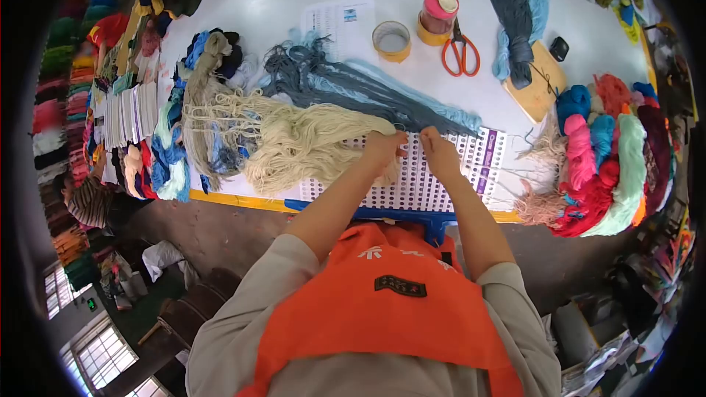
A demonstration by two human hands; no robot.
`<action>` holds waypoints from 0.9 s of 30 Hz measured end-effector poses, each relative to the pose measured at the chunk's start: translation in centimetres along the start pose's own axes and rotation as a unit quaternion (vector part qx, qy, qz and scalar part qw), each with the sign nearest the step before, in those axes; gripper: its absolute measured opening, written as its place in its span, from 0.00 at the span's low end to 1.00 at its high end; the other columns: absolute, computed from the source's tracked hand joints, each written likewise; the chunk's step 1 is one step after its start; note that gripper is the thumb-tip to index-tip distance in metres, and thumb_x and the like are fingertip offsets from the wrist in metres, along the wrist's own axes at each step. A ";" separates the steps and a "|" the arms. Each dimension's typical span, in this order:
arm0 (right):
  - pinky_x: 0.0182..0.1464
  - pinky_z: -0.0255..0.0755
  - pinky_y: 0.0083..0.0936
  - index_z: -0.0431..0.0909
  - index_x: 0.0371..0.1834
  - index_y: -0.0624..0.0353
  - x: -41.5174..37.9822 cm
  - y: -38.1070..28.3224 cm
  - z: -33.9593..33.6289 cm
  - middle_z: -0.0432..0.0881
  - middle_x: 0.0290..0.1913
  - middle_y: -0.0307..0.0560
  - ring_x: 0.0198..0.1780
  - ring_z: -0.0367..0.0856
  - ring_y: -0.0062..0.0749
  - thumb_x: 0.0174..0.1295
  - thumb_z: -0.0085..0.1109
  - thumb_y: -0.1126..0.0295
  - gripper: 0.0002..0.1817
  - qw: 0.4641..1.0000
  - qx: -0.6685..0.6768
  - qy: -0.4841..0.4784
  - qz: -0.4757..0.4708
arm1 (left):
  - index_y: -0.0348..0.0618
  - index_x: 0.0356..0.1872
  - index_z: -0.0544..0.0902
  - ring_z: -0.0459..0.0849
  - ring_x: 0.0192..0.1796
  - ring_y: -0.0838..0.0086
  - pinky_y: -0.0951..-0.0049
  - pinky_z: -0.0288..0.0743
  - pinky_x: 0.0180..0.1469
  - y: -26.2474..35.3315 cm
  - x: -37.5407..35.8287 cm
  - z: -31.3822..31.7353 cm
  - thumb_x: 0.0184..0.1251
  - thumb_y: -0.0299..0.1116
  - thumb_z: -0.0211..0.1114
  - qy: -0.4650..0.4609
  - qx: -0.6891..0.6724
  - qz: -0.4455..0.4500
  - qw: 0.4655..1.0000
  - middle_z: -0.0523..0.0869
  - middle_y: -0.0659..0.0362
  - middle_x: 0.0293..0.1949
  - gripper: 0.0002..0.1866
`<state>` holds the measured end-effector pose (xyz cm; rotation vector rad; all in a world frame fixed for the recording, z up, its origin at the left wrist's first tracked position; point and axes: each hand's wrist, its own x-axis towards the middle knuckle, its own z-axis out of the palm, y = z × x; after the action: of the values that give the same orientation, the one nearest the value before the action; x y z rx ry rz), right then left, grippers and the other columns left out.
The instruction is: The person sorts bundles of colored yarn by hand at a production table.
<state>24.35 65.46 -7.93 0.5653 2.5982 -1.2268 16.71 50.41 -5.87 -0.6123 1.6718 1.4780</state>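
A thick cream yarn hank (316,132) lies across the white table, its right end at my left hand (385,148). The fingers of that hand are curled at the yarn's end over a white card with rows of holes (423,180). My right hand (440,153) is just to the right above the card, its thumb and fingertips pinched together; anything between them is too small to name. Dark grey-blue yarn (353,84) and light blue yarn (448,112) lie beyond both hands. A purple label strip (487,162) runs down the card's right side.
Orange-handled scissors (461,56), tape rolls (391,41) and a pink-lidded jar (440,9) stand farther back. Colourful yarn bundles (603,154) are at the right, more yarn (209,95) at the left. A wooden board (537,84) lies back right. Another person (90,202) is far left.
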 end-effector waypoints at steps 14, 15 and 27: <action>0.30 0.71 0.46 0.67 0.46 0.50 0.6 0.6 0.0 0.80 0.23 0.55 0.29 0.81 0.56 0.70 0.50 0.62 0.07 0.999 0.034 -0.019 -0.019 | 0.35 0.24 0.82 0.79 0.21 0.76 0.72 0.73 0.26 -1.7 2.8 0.8 0.61 0.38 0.65 -0.010 0.209 0.147 0.967 0.82 0.59 0.20 0.14; 0.29 0.71 0.45 0.67 0.45 0.50 0.8 0.7 0.1 0.79 0.22 0.54 0.28 0.81 0.56 0.70 0.51 0.63 0.07 0.999 0.034 -0.016 -0.021 | 0.35 0.24 0.82 0.79 0.21 0.76 0.72 0.73 0.26 -1.3 2.9 0.7 0.61 0.38 0.65 -0.011 0.208 0.146 0.967 0.82 0.59 0.20 0.14; 0.31 0.71 0.28 0.71 0.47 0.58 0.9 1.4 -0.6 0.81 0.25 0.47 0.28 0.82 0.32 0.67 0.55 0.68 0.10 0.978 0.201 -0.051 0.025 | 0.43 0.39 0.85 0.75 0.26 0.84 0.77 0.69 0.26 -0.4 0.4 -1.9 0.68 0.34 0.60 -0.199 -0.150 -0.053 0.967 0.87 0.58 0.36 0.09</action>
<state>24.10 66.99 -8.83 0.6128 2.2460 -1.7274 16.34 48.51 -6.41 -0.5130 1.1030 1.6626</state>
